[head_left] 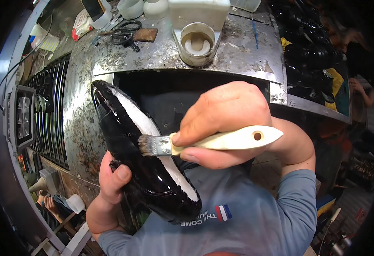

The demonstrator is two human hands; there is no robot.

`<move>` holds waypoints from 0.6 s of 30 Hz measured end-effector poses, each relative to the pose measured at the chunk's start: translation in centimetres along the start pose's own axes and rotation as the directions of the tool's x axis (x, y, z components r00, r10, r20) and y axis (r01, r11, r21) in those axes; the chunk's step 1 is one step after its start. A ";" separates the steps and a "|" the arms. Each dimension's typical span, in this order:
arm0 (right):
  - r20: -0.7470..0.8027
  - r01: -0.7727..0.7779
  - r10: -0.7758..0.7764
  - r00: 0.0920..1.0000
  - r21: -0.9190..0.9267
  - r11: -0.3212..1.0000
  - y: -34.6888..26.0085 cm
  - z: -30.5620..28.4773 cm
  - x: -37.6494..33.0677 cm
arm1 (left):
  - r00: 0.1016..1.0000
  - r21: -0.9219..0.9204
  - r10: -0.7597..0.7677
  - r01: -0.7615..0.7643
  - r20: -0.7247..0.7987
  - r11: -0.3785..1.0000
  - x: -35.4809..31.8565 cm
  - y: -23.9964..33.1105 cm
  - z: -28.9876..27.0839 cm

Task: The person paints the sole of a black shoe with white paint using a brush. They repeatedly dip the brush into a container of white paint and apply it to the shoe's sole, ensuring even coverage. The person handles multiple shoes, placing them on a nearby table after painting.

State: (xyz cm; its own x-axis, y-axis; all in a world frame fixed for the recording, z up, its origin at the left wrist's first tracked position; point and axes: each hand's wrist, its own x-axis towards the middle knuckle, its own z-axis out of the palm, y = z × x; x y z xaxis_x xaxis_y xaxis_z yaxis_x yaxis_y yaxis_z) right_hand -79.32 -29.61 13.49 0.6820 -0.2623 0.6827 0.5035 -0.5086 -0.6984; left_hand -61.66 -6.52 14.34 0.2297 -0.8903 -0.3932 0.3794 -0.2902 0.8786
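My left hand (pixel 113 179) is closed around a glossy black shoe upper (pixel 123 132), its thumb pressing on the side. The shoe is tilted, toe end away at the upper left, with its long white underside (pixel 138 116) facing right. In my right hand (pixel 229 113) is a flat paintbrush (pixel 242 138) with a pale handle and a hole near the end. Thumb and fingers pinch it close to the metal band. The brush's bristles lie over the border between the black upper and the white underside, seemingly touching it. Most of my left fingers are hidden behind the shoe.
A stained metal bench (pixel 153 55) spans the far side. On it stands a round container of pale liquid (pixel 197 42), with scissors (pixel 125 34) and a brown block (pixel 146 35) to its left. Black shiny shoes (pixel 311 51) fill a rack at right. A lamp (pixel 22 115) stands at left.
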 end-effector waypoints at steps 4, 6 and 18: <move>0.099 -0.043 0.037 0.994 0.062 0.997 -0.5 -0.1 -1.1 | 0.999 -0.008 0.017 -0.018 -0.038 1.000 0.0 -0.2 -0.4; 0.156 -0.079 0.060 0.986 0.120 0.990 -0.9 -0.3 -1.3 | 0.998 -0.035 0.037 -0.039 -0.045 0.999 0.0 -0.6 -0.6; 0.275 -0.153 0.092 0.957 0.209 0.966 -2.6 -0.8 -1.1 | 0.996 -0.180 0.011 -0.027 -0.089 0.983 1.0 -2.5 -1.6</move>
State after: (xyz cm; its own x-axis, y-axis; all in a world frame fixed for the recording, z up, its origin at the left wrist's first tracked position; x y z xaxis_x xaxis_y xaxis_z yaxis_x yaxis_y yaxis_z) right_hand -81.80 -28.65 14.77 0.8449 -0.0727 0.5299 0.4926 -0.2801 -0.8239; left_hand -60.98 -6.13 11.36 0.3125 -0.8587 -0.4062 0.5280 -0.1984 0.8257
